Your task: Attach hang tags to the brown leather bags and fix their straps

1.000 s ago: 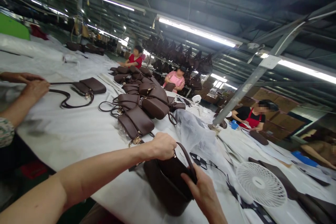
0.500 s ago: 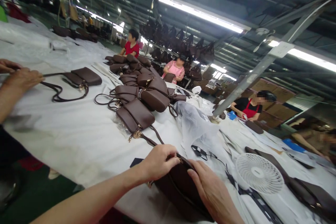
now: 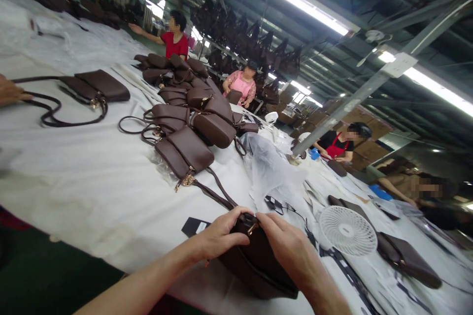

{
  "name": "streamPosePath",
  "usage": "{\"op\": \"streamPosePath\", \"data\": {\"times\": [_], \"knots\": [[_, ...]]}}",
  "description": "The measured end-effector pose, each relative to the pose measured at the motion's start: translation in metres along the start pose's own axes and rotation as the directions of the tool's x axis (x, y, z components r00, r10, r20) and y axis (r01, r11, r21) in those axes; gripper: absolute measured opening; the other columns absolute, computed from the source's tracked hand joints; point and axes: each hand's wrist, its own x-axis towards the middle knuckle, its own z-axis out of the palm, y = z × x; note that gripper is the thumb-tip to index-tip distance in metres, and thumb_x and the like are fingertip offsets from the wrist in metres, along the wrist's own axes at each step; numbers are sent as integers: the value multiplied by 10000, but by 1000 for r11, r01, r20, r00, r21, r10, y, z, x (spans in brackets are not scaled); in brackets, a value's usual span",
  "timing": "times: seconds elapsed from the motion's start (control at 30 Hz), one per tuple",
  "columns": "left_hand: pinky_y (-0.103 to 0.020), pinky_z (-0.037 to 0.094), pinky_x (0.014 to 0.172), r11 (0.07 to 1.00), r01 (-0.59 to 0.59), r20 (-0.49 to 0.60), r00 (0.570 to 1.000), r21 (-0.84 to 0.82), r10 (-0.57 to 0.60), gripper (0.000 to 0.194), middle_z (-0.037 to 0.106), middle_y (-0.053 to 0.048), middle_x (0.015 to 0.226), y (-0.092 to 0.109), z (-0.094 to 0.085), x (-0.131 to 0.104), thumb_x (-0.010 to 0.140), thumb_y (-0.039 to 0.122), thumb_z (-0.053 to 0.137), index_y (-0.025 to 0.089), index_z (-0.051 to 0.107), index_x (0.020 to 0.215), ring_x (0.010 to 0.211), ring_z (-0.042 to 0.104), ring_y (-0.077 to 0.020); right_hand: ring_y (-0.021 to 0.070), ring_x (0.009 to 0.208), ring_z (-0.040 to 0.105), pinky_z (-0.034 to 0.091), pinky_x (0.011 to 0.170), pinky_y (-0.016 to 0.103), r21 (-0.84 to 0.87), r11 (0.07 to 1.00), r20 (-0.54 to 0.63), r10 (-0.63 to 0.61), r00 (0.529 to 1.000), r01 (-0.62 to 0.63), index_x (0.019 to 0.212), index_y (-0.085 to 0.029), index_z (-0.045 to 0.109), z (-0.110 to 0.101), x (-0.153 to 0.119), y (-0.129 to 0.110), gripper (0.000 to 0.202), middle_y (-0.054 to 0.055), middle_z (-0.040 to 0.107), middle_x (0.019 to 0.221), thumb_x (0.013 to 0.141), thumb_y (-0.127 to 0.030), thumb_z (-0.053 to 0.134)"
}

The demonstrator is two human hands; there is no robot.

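A dark brown handbag (image 3: 258, 268) lies near me on the white-covered table, its gold zipper pull showing at the top end. My left hand (image 3: 225, 234) grips the bag's upper end with thumb and fingers. My right hand (image 3: 286, 238) is wrapped over the bag's other side, fingertips near the zipper pull. Just beyond, another brown bag (image 3: 185, 152) with a gold charm lies flat, its strap running toward my hands. A black card (image 3: 194, 226) with a white label sits left of my left hand.
A pile of brown bags (image 3: 210, 108) covers the table's middle. A white fan (image 3: 348, 230) and clear plastic sheeting (image 3: 273, 167) lie to the right. A co-worker's hand (image 3: 9, 91) holds the strap of a bag (image 3: 101, 86) at left. Other people work beyond the table.
My view has shifted slightly. My right hand's fingers have moved up toward the zipper end, and the zipper pull shows more clearly. The co-worker's hand at left has moved further out of view.
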Motion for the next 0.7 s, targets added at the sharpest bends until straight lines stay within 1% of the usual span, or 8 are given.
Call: {"op": "streamPosePath", "data": {"times": [0.23,0.33,0.37,0.43,0.47,0.53,0.6,0.7], "knots": [[-348,381,1005,972,-27,1,1000,233,27,384,588,-54,1167,7,7,-3,801,161,540,216,512,1181,1086,512,-203,156,680,685,536,568,227,-20,991,6,-134,991,135,1096,-164,646,4,6,4,339,87,713,883,956,-136,339],[-370,329,1066,971,-62,2,998,230,63,463,549,-75,1267,7,7,-5,807,163,538,211,493,1266,1170,473,-212,160,680,694,544,559,229,-21,989,-35,-150,988,150,1113,-147,650,5,6,2,360,91,725,878,961,-140,323],[-383,304,1090,981,-67,31,998,181,63,528,523,-79,1320,6,4,-5,790,167,561,214,475,1309,1213,450,-219,160,697,701,551,574,228,-16,990,-57,-143,988,143,1125,-153,650,6,5,1,366,89,731,887,959,-135,324],[-410,258,1127,999,-16,156,987,-45,23,655,472,-74,1412,2,-6,-4,753,195,601,221,431,1386,1302,396,-237,163,757,712,567,629,230,5,992,-101,-122,987,123,1152,-175,650,8,3,1,370,87,740,931,953,-125,342],[-423,240,1137,979,52,236,972,-198,-4,696,465,-72,1432,-1,-11,-3,740,224,615,216,419,1408,1334,375,-250,165,786,715,573,654,232,19,993,-120,-114,986,117,1162,-185,651,9,1,1,370,87,742,949,951,-124,354],[-441,218,1144,865,217,358,932,-452,-47,704,512,-79,1402,-7,-21,-1,730,293,631,185,452,1402,1355,372,-279,167,823,714,578,685,237,49,992,-130,-109,986,116,1174,-195,654,11,-2,2,365,90,742,966,952,-131,371],[-445,211,1141,762,301,382,921,-573,-77,661,581,-91,1328,-12,-25,1,727,340,652,157,525,1350,1328,415,-297,165,834,711,579,691,235,71,992,-109,-98,989,106,1177,-197,656,13,-4,2,361,91,740,968,959,-144,373],[-429,259,1111,732,329,365,924,-597,-117,578,635,-98,1241,-14,-24,4,716,355,701,147,615,1249,1238,503,-292,160,816,707,574,687,228,84,993,-64,-82,995,87,1165,-201,665,13,-5,2,354,84,739,935,967,-163,375]]}}
